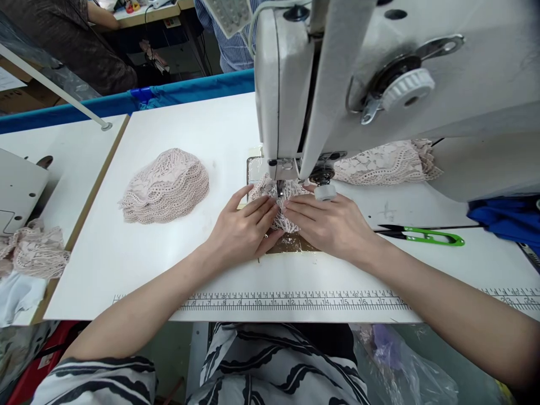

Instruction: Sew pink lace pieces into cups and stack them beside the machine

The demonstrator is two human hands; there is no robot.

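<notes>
A piece of pale pink lace (287, 216) lies under the needle area of the white sewing machine (287, 84). On its left side, my left hand (246, 228) lies flat with the fingers spread over the lace edge. My right hand (333, 222) rests on the lace from the right, fingers extended and lying flat, their tips close to the presser foot (280, 188). Both hands press the lace down on the machine bed. The fabric directly below the fingers is hidden.
A lace stack (166, 185) lies on the left of the table, more lace (386, 163) behind the machine head. Green thread snips (434, 236) and blue cloth (506, 219) are at right. A printed ruler (291, 301) runs along the front edge. Two people sit beyond.
</notes>
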